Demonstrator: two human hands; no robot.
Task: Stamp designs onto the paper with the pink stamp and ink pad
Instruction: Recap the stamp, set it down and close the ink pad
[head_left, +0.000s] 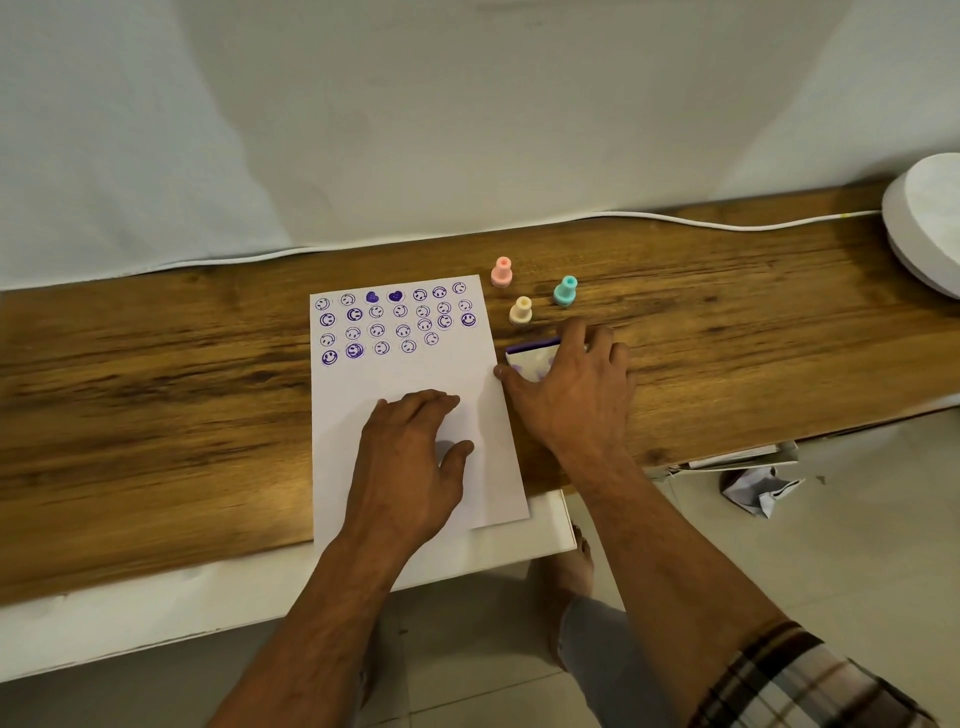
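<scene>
A: Pink stamp (502, 272) stands upright on the wooden table (156, 374), just past the paper's far right corner, untouched; beside it a cream stamp (520, 310) and a teal stamp (565, 291).

B: And the hands?

A: Left hand (410, 457) lies flat, fingers spread, pinning the paper (415, 374); right hand (566, 384) is draped over the ink pad (530, 358) just beside the sheet, fingers curved round it; clamped or merely resting, I cannot tell.

B: So which step?

A: Between impressions, I judge; rows of purple faces fill the top; next the right hand must let go of the pad, reach for the pink one, ink it.
</scene>
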